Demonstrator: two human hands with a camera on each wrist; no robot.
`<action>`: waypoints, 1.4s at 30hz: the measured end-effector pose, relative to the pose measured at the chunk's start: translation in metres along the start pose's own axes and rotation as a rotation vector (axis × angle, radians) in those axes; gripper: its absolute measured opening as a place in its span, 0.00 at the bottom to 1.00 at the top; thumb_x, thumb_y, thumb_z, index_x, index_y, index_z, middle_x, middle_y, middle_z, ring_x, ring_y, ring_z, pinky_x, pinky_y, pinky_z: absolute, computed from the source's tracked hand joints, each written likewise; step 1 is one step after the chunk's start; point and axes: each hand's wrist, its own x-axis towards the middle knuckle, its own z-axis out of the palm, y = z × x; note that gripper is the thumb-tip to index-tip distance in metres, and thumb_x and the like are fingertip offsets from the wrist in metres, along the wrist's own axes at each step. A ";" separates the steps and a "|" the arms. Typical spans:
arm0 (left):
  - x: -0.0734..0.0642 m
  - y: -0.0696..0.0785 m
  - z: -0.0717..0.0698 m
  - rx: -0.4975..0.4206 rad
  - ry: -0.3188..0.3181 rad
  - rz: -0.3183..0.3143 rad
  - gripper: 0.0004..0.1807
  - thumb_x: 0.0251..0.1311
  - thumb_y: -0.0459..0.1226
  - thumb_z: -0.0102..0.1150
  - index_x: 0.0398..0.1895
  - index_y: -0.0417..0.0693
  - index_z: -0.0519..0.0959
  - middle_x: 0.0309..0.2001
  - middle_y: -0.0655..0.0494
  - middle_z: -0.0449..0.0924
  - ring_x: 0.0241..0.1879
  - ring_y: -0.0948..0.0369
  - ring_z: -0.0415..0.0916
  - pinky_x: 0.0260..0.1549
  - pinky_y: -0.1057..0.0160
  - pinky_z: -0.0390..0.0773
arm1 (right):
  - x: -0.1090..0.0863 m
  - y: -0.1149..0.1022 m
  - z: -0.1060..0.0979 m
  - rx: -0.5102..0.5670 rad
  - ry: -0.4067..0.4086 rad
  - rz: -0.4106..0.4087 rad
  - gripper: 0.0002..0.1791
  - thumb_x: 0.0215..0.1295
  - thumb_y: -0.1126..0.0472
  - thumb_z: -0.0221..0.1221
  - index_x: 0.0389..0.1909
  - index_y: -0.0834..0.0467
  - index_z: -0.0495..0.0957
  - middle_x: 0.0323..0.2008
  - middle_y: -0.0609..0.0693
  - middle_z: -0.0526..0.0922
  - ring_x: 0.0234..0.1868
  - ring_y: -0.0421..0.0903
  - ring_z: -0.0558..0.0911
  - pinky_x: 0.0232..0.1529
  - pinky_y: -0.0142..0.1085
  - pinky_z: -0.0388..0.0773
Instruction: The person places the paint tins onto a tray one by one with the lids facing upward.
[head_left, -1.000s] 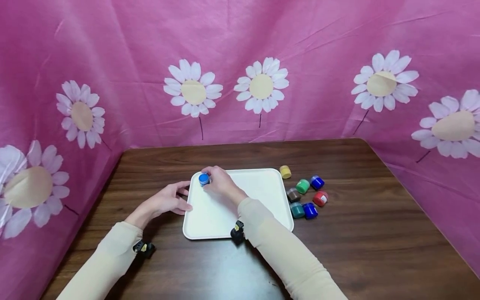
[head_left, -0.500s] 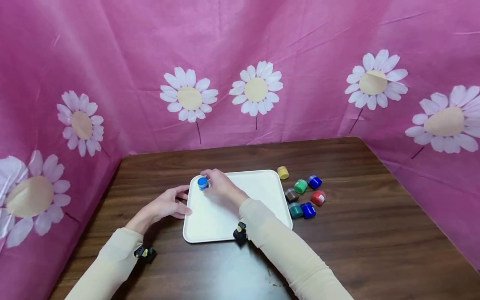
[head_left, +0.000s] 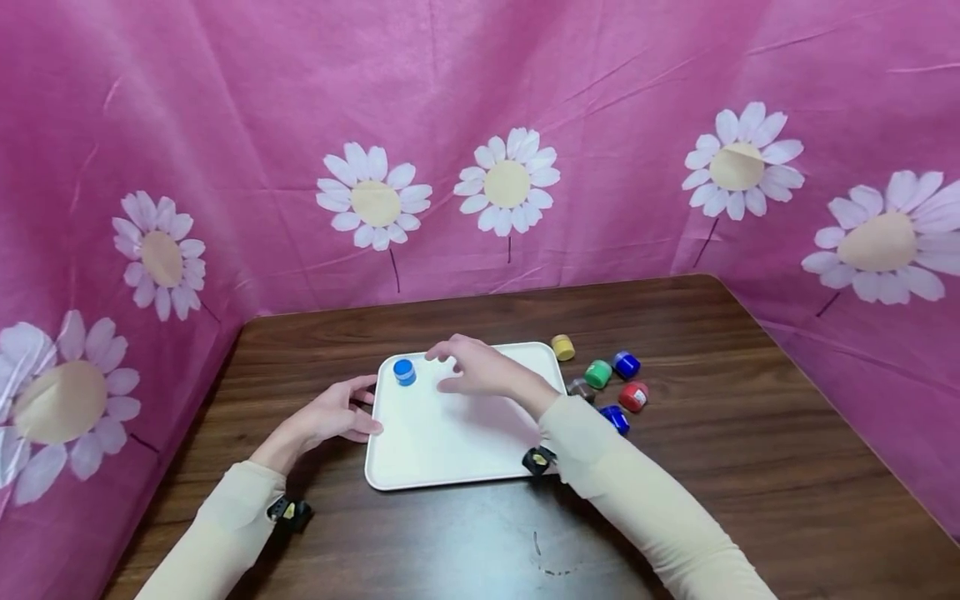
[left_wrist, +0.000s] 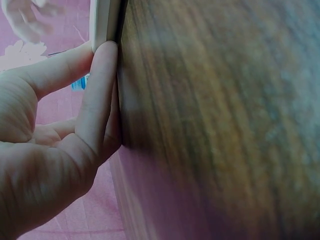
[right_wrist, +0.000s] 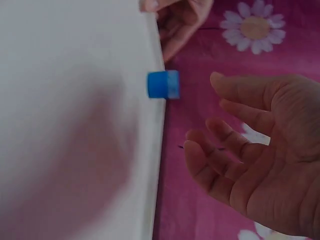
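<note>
A small jar with a blue lid (head_left: 404, 372) stands upright in the far left corner of the white tray (head_left: 420, 450). My left hand (head_left: 333, 414) is at the tray's left side. In the left wrist view its thumb and a finger (left_wrist: 97, 100) pinch the tray's edge close to the tabletop. Over the middle of the tray hovers my right hand (head_left: 483, 371), its fingers loosely bent and holding nothing. The right wrist view shows a gap between those fingers (right_wrist: 197, 162) and the blue-lidded jar (right_wrist: 162, 84).
Right of the tray, several more jars lie or stand on the wooden table (head_left: 720, 433): yellow (head_left: 562, 347), green (head_left: 597, 374), red (head_left: 633, 397), dark blue (head_left: 626, 364) and brown (head_left: 581, 389). My right sleeve hides part of this group. A pink flowered cloth (head_left: 480, 275) hangs behind.
My right hand has let go of the blue-lidded jar and moved right, away from it. The jar stays in the tray's corner. My left hand keeps its place at the tray's edge.
</note>
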 end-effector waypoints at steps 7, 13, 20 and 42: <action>0.002 -0.002 -0.001 0.006 -0.006 0.004 0.52 0.54 0.24 0.70 0.78 0.32 0.50 0.57 0.32 0.65 0.39 0.54 0.81 0.39 0.52 0.87 | -0.064 0.018 -0.027 0.065 0.091 -0.009 0.24 0.67 0.59 0.67 0.63 0.58 0.77 0.56 0.55 0.79 0.52 0.57 0.81 0.49 0.42 0.83; 0.003 0.000 -0.004 -0.010 -0.005 0.008 0.52 0.53 0.23 0.70 0.78 0.32 0.49 0.57 0.32 0.64 0.38 0.54 0.81 0.39 0.51 0.87 | -0.114 0.047 -0.046 0.050 0.231 -0.031 0.26 0.64 0.63 0.69 0.63 0.62 0.76 0.54 0.57 0.79 0.48 0.58 0.81 0.39 0.40 0.84; 0.003 0.002 -0.006 -0.012 -0.013 0.015 0.52 0.53 0.23 0.70 0.78 0.32 0.49 0.58 0.32 0.64 0.39 0.54 0.80 0.40 0.51 0.87 | -0.159 0.096 -0.062 -0.095 0.325 0.051 0.23 0.63 0.66 0.69 0.58 0.62 0.79 0.52 0.61 0.80 0.44 0.57 0.81 0.38 0.45 0.83; 0.003 -0.001 -0.005 -0.017 -0.013 0.017 0.51 0.54 0.22 0.69 0.78 0.32 0.50 0.56 0.33 0.64 0.38 0.54 0.80 0.40 0.52 0.87 | -0.194 0.158 -0.073 -0.096 0.345 0.256 0.28 0.70 0.63 0.63 0.67 0.69 0.69 0.56 0.71 0.77 0.52 0.66 0.80 0.52 0.63 0.76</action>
